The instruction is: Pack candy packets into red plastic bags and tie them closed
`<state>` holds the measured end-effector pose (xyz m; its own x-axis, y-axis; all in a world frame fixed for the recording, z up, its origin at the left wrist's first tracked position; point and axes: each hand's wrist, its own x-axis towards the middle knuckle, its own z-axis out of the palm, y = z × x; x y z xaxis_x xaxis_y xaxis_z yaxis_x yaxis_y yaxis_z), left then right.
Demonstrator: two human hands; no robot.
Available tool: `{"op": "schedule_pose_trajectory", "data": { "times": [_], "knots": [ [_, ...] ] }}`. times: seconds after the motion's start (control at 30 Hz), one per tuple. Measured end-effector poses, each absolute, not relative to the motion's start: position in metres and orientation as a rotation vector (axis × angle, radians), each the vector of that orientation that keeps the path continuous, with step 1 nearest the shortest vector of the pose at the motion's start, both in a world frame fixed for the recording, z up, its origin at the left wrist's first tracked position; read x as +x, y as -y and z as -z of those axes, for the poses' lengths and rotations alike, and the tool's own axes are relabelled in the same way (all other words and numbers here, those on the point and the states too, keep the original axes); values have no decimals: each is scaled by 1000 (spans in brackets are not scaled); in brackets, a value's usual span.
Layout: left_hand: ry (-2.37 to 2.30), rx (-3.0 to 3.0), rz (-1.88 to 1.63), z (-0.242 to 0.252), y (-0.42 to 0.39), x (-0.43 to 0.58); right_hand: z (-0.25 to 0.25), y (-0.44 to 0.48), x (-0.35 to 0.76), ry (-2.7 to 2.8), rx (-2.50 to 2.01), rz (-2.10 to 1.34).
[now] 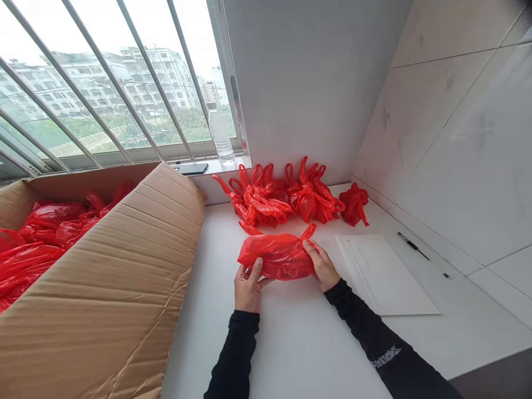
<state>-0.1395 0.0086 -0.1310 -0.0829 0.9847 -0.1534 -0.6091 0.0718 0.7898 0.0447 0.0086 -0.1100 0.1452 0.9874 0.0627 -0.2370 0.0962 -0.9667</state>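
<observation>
A red plastic bag [276,252], wrapped around contents I cannot make out, is held level above the white tabletop. My left hand [248,285] grips its lower left end, thumb on the front and fingers underneath. At the right end, my right hand [322,266] is closed on the bag near one of its loose handles. Just behind it, knotted red bags [257,197] lie bunched against the wall. Beside them are another knotted cluster [311,194] and a smaller red bag [354,204] on the right.
An open cardboard box [124,277] with red bags [54,221] inside stands at the left. Paper sheets [386,274] with writing, a black pen [413,245] and its small cap [446,275] lie at the right. A water bottle [221,136] and a phone [191,169] rest on the barred window's sill.
</observation>
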Motion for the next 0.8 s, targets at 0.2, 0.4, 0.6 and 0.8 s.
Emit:
{"op": "schedule_pose_trajectory", "data": {
  "times": [0.2,0.4,0.6,0.8],
  "knots": [
    [-832,471,-1465,132,-10,-140,104,-4,45,966,-1004,-1289],
    [-691,427,-1425,129,-14,-143,95,-17,35,1059,-962,-1195],
    [-574,437,-1307,126,-8,-139,100,-11,32,1270,-949,-982],
    [-541,440,-1417,133,-11,-144,102,4,34,1444,-888,-1041]
  ]
}}
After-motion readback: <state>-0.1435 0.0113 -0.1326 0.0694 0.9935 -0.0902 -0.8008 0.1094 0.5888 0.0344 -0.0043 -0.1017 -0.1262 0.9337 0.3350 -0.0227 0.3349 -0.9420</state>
